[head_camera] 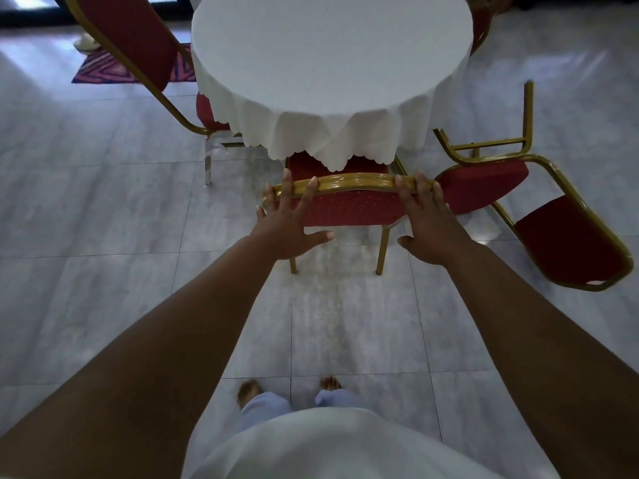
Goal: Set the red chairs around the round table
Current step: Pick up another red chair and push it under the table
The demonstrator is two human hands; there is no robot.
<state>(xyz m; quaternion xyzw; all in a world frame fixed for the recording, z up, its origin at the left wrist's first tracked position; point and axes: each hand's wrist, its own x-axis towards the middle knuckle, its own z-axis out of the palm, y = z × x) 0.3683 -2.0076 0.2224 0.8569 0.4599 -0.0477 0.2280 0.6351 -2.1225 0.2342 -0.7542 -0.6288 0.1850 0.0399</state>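
Observation:
A round table (328,57) under a white cloth stands ahead. A red chair with a gold frame (349,205) is tucked under its near edge. My left hand (288,219) lies with straight, spread fingers on the left end of its top rail. My right hand (428,219) lies with straight fingers on the right end. Another red chair (560,229) lies tipped on its side on the floor at the right. A third red chair (138,39) stands at the table's left. Part of a fourth red chair (480,25) shows behind the table at the right.
Grey floor tiles (103,202) spread all round. A patterned pink mat (103,69) lies at the far left behind the left chair. My bare feet (290,388) stand about one tile behind the tucked chair.

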